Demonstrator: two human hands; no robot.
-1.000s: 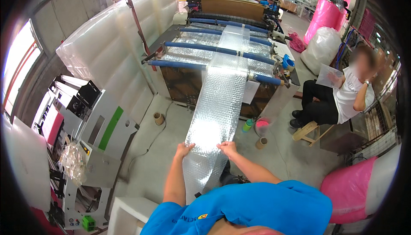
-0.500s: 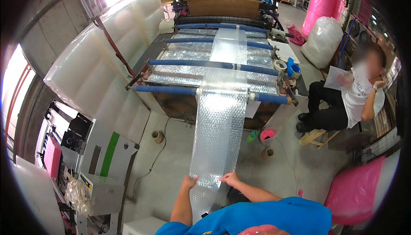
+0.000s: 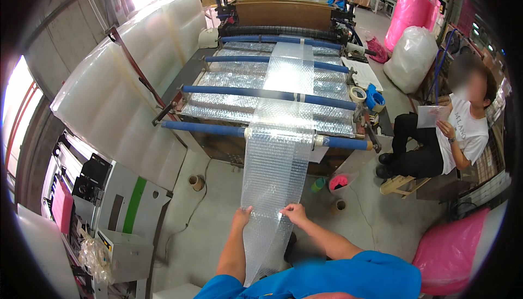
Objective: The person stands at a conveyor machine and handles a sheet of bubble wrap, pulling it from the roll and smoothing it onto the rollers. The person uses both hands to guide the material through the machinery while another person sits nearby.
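Left hand (image 3: 241, 215) pinches the left edge of the bubble wrap (image 3: 278, 163), fingers closed on it; right hand (image 3: 295, 212) grips the right edge the same way — both in the lower centre of the frame, level with each other. Wrap runs as one long strip, long axis going from the hands straight up the frame to the front blue roller (image 3: 348, 142), then on over the machine (image 3: 272, 89) and its other rollers toward the upper centre. Below the hands the strip hangs on down toward the blue shirt (image 3: 348, 280). Neither hand is nearer — each sits on its own edge, strip between them.

Versus earlier frames: machine and rollers sit lower and fill more of the view, and the hands hold the strip at much the same width apart.

Rest: seated person (image 3: 452, 135) at right holding paper, pink bag (image 3: 452, 250) lower right, white panels (image 3: 120, 81) upper left, control cabinet (image 3: 109, 212) lower left, floor (image 3: 212, 228) with small spools.
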